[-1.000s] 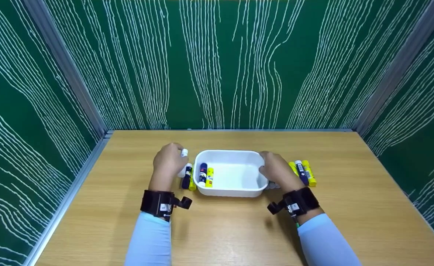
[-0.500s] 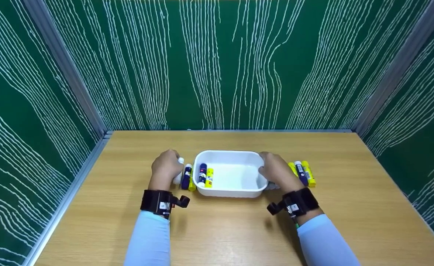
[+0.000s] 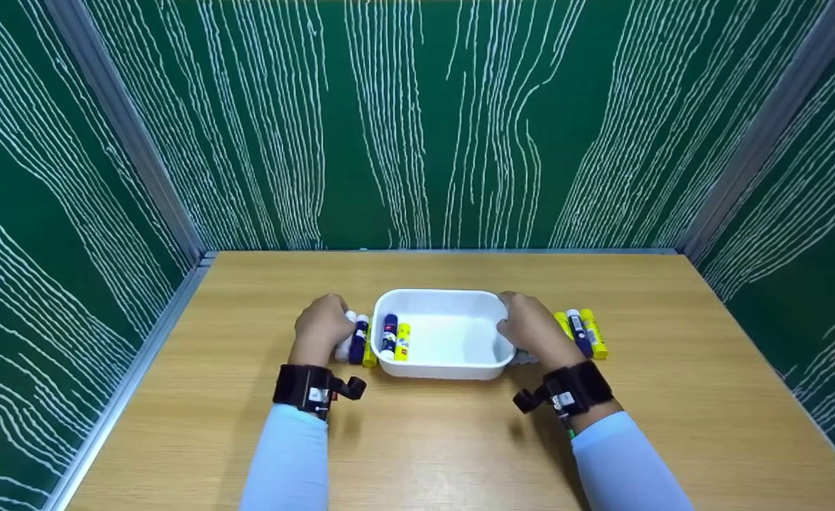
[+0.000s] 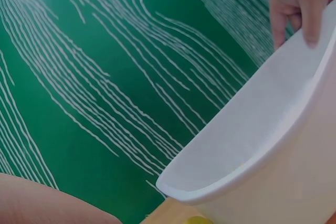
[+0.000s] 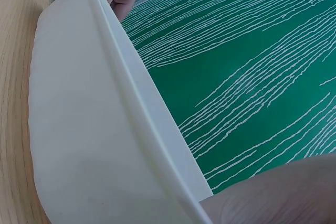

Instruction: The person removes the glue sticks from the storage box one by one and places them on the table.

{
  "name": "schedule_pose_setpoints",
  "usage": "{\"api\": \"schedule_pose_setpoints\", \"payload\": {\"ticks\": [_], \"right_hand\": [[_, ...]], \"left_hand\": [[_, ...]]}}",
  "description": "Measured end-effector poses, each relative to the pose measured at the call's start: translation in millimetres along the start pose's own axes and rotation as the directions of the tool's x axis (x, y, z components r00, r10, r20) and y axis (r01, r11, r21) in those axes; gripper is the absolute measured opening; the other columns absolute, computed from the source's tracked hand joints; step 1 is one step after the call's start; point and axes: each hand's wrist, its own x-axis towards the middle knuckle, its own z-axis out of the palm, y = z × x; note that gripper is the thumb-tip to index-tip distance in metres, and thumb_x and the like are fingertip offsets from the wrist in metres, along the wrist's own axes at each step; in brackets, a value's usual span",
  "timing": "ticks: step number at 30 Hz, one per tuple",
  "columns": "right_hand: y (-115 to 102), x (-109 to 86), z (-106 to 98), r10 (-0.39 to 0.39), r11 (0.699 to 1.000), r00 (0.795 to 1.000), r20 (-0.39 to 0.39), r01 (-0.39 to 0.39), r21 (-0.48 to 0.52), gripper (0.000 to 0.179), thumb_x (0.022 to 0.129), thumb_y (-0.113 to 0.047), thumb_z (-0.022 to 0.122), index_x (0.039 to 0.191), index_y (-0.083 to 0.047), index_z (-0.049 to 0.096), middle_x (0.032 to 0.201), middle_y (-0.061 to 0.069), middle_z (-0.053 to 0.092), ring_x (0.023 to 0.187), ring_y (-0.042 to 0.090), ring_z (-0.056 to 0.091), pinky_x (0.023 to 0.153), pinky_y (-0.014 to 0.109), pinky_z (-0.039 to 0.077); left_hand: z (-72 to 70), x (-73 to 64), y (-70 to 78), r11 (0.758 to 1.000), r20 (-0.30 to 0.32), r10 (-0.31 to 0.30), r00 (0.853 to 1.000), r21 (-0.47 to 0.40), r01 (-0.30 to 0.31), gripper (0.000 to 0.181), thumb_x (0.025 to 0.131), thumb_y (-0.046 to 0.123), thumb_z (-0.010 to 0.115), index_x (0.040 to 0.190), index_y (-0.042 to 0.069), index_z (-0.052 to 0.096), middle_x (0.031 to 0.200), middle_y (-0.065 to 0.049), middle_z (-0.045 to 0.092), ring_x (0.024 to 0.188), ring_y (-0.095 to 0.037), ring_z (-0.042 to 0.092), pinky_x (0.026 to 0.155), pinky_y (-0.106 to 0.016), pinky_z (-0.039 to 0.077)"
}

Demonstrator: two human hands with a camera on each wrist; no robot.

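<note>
In the head view my left hand (image 3: 324,328) pinches a white glue stick (image 3: 344,348), which lies beside a navy glue stick (image 3: 359,342) and a yellow glue stick (image 3: 370,350), left of the white plastic tub (image 3: 446,370). My right hand (image 3: 535,326) grips the tub's right rim, thumb on the inside; the left wrist view also shows these fingers (image 4: 311,22) over the edge. Inside the tub, at its left end, lie a navy glue stick (image 3: 389,336) and a yellow one (image 3: 402,342). My left hand's fingertips are mostly hidden.
Right of the tub lie a yellow glue stick (image 3: 564,323), a navy one (image 3: 579,333) and another yellow one (image 3: 593,333). A greyish thing (image 3: 524,357) shows partly under my right hand. Green walls with white lines enclose the wooden table (image 3: 446,447) behind and at both sides.
My left hand has lowered the white glue stick towards me and set it down against the navy one outside the tub. The right hand and the tub have stayed in place.
</note>
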Motion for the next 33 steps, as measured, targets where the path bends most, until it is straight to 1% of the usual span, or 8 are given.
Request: {"api": "schedule_pose_setpoints", "payload": {"ticks": [6,14,17,20,24,29,31,33], "right_hand": [[-1.4,-1.8,-1.2,0.03,0.999,0.999,0.02,-0.03,0.025,0.066,0.107,0.001,0.063,0.171,0.0,0.046,0.166,0.028,0.059,0.131,0.035,0.069,0.122,0.059,0.055],[-2.6,-4.0,-2.5,0.031,0.999,0.999,0.021,-0.032,0.025,0.065,0.108,0.0,0.062,0.171,0.0,0.046,0.164,0.028,0.06,0.128,0.035,0.069,0.118,0.056,0.059],[-2.2,-3.8,-2.3,0.028,0.999,0.999,0.018,-0.028,0.024,0.065,0.107,0.0,0.063,0.17,0.001,0.047,0.164,0.028,0.061,0.129,0.035,0.069,0.119,0.056,0.058],[-1.7,-3.0,-1.7,0.012,1.0,1.0,0.008,-0.012,0.016,0.064,0.106,0.002,0.063,0.168,0.002,0.049,0.161,0.029,0.063,0.13,0.036,0.07,0.119,0.058,0.058],[-1.4,-2.5,-1.3,0.007,1.0,1.0,0.004,-0.007,0.018,0.063,0.106,0.002,0.062,0.167,0.003,0.05,0.159,0.029,0.064,0.131,0.036,0.071,0.119,0.059,0.057],[-1.5,-3.0,-1.9,0.023,0.999,1.0,0.017,-0.024,0.035,0.064,0.107,0.002,0.062,0.169,0.002,0.048,0.161,0.028,0.063,0.132,0.036,0.071,0.119,0.058,0.058],[-1.5,-2.9,-2.2,0.026,0.999,0.999,0.021,-0.027,0.039,0.064,0.107,0.002,0.062,0.169,0.001,0.048,0.162,0.028,0.062,0.132,0.036,0.07,0.119,0.058,0.058],[-1.4,-2.2,-2.4,0.03,0.999,0.999,0.028,-0.032,0.042,0.064,0.107,0.002,0.062,0.17,0.001,0.047,0.163,0.028,0.061,0.133,0.036,0.07,0.12,0.058,0.057]], "left_hand": [[-0.5,0.2,-1.2,0.999,0.001,0.016,1.0,0.031,-0.016,0.041,0.103,0.013,0.072,0.14,-0.002,0.074,0.138,-0.02,0.078,0.124,-0.037,0.074,0.113,-0.057,0.059],[0.5,1.2,-0.2,1.0,-0.002,-0.004,1.0,0.003,0.004,0.048,0.105,0.014,0.071,0.15,-0.002,0.068,0.148,-0.023,0.073,0.133,-0.04,0.071,0.119,-0.059,0.055],[0.7,1.7,0.3,1.0,-0.018,-0.005,1.0,0.015,0.005,0.048,0.106,0.015,0.07,0.151,-0.001,0.068,0.15,-0.023,0.073,0.134,-0.04,0.07,0.119,-0.059,0.055],[-0.1,1.3,3.6,1.0,-0.053,0.009,0.999,0.026,-0.007,0.048,0.108,0.019,0.068,0.151,-0.001,0.069,0.151,-0.022,0.073,0.136,-0.04,0.07,0.117,-0.059,0.056],[-1.9,-1.6,16.0,1.0,-0.105,0.018,0.994,-0.006,-0.019,0.046,0.11,0.021,0.065,0.151,0.0,0.068,0.153,-0.021,0.072,0.14,-0.04,0.069,0.117,-0.058,0.057],[0.7,-10.3,41.8,0.997,-0.122,0.025,0.992,-0.069,-0.033,0.044,0.113,0.022,0.063,0.153,0.004,0.068,0.155,-0.018,0.07,0.144,-0.038,0.067,0.121,-0.056,0.056],[3.7,-15.5,52.3,0.994,-0.115,0.051,0.992,-0.092,-0.062,0.042,0.114,0.023,0.064,0.153,0.007,0.069,0.155,-0.016,0.071,0.144,-0.036,0.068,0.122,-0.055,0.056],[7.4,-21.5,62.2,0.989,-0.11,0.094,0.989,-0.101,-0.106,0.04,0.114,0.023,0.066,0.151,0.008,0.071,0.154,-0.015,0.072,0.141,-0.034,0.069,0.122,-0.053,0.057]]}}
